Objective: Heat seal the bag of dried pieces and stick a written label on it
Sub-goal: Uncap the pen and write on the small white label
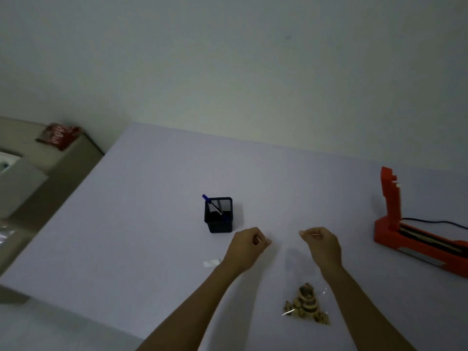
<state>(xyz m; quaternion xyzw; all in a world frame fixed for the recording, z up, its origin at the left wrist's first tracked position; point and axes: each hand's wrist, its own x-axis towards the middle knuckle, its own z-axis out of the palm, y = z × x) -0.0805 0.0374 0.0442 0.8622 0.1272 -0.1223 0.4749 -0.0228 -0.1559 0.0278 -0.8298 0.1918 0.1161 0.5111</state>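
A clear plastic bag [293, 259] hangs between my hands, its tan dried pieces [307, 305] gathered at the bottom near the table. My left hand [247, 248] pinches the bag's top left corner and my right hand [321, 245] pinches the top right corner, stretching the mouth between them. The red heat sealer [415, 234] sits at the right with its lid raised. A small white label [211, 262] lies on the table left of my left forearm. A blue pen [215, 206] stands in a black mesh holder [219, 216] behind my left hand.
The white table [152, 211] runs back to a pale wall. The sealer's black cord [435, 221] trails off to the right. Beyond the table's left edge stand a beige unit with a red packet [59, 135] on it and a white box [15, 183].
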